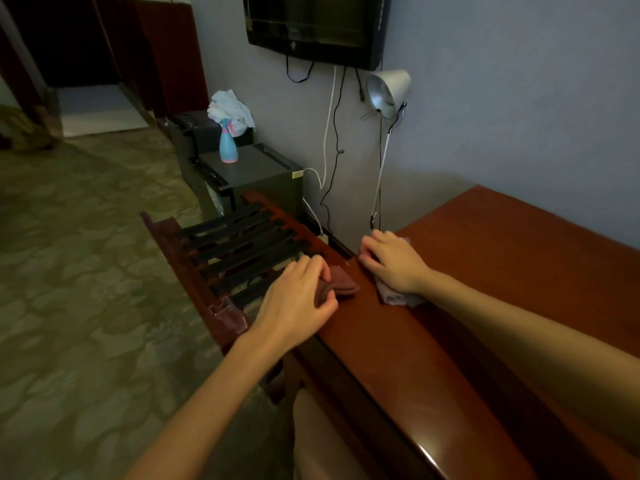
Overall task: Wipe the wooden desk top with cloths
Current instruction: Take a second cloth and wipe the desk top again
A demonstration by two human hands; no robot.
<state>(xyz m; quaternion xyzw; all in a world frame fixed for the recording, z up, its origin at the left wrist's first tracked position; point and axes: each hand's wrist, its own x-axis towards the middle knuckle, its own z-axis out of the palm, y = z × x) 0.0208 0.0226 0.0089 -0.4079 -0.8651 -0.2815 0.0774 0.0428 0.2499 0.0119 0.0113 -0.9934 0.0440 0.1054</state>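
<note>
The wooden desk top (502, 271) fills the right side, running along the pale wall. To its left stands a slatted luggage rack (239, 251), with a dark wall-mounted television (315, 26) above and a grey clip lamp (388, 91) beside it. At the desk's left end, the left hand (298, 299) curls its fingers round a dark red cloth (343, 287) lying on the wood. Just beside it, the right hand (391, 261) presses a pale cloth (394, 297) flat, fingers extended. A blue spray bottle (228, 143) stands well behind.

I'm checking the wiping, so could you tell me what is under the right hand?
A pale cloth lies under the right hand on the wooden desk top; only its edges show, the hand covers the rest.
</note>
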